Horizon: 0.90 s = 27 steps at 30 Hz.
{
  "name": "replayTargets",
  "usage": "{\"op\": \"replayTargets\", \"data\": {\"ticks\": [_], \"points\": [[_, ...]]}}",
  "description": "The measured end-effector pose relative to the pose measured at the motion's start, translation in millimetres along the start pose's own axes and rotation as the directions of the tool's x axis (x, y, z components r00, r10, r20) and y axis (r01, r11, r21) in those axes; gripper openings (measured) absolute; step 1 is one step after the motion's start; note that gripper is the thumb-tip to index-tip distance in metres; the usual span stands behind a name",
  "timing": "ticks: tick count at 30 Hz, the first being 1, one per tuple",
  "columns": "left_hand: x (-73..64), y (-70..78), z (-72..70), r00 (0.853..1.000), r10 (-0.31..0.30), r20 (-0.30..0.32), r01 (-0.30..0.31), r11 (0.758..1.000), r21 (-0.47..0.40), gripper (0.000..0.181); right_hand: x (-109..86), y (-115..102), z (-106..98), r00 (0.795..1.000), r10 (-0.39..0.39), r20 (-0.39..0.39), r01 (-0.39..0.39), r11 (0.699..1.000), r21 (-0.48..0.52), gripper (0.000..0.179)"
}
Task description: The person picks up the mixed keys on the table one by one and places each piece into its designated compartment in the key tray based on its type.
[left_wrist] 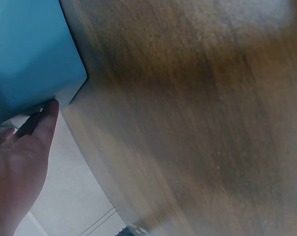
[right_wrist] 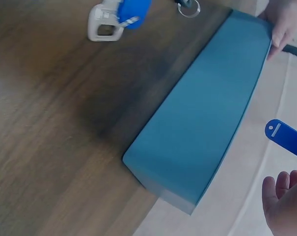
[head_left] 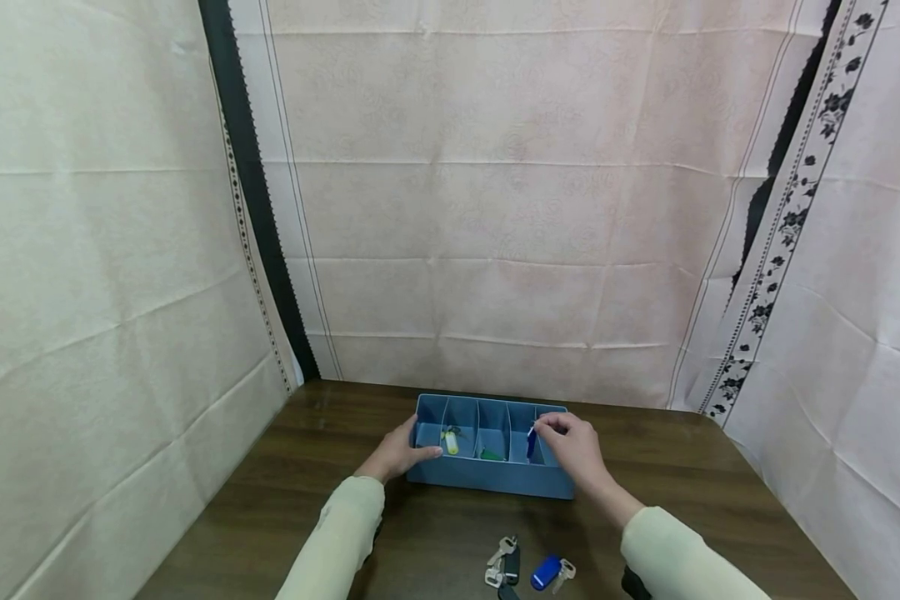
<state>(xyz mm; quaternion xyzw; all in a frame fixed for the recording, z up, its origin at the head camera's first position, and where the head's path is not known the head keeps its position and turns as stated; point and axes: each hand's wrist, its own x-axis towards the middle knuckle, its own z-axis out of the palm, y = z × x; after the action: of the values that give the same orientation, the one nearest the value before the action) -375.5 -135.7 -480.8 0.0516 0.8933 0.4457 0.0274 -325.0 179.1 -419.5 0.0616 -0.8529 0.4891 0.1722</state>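
A blue divided box (head_left: 487,479) stands on the wooden table. My left hand (head_left: 397,454) grips its left end, thumb by the front rim and fingers along the end wall (left_wrist: 65,93). Above the second compartment from the right, my right hand (head_left: 570,442) pinches the top of a blue key tag (head_left: 531,442). That key tag (right_wrist: 285,137) hangs down from the fingers in the right wrist view; its upper end is cut off by the frame edge. Lying in the second compartment from the left is a yellow key tag (head_left: 451,442) with keys. The middle compartment holds a green tag (head_left: 491,455).
In front of the box lie a bunch of keys with a black fob (head_left: 512,565) and a blue fob (head_left: 546,572) with a key. Patterned pale cloth (head_left: 495,208) hangs behind the table (head_left: 330,417) and at both sides.
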Motion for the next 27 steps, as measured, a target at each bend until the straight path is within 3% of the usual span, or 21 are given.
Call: {"op": "replayTargets", "data": {"ticks": [14, 27], "points": [[-3.4, -0.2, -2.6, 1.000, 0.010, -0.002, -0.010, 1.000, 0.001, 0.100, 34.1, 5.4, 11.8, 0.993, 0.097, -0.061, -0.098, 0.995, -0.008, 0.025], [-5.1, 3.3, -0.8, 1.000, 0.019, 0.002, -0.019, 1.000, -0.005, 0.099, 47.0, 13.9, 22.6, 0.987, 0.145, -0.073, -0.147, 0.989, -0.031, 0.025]]}}
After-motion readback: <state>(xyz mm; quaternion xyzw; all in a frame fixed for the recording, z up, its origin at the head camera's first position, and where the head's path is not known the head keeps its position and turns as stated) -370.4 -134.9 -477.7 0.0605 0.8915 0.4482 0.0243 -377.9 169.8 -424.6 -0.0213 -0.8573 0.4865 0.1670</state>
